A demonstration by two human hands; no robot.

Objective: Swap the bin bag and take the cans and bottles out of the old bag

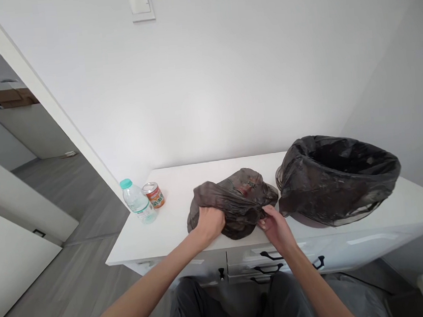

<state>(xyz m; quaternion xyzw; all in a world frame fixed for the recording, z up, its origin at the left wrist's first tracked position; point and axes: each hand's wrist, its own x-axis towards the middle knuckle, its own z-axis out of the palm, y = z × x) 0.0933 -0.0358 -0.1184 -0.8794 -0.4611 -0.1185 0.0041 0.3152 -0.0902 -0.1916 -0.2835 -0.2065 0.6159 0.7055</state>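
Note:
A black plastic bag (237, 195) lies bunched on the white cabinet top, with something orange and green showing faintly through its thin film. My left hand (210, 222) is closed in a fist around the gathered plastic on the bag's left side. At the bag's lower right edge, my right hand (274, 224) pinches a fold of the film between thumb and fingers. To the right stands a bin (335, 179) lined with another black bag, its mouth open and the liner folded over the rim. What lies inside the bunched bag is mostly hidden.
On the left end of the white cabinet top (173, 233) a clear bottle with a teal cap (137, 202) stands beside an orange can (154, 195). Black handles (270, 255) stick out from the drawers below. Behind rises a white wall with a switch (141, 4); a doorway opens at left.

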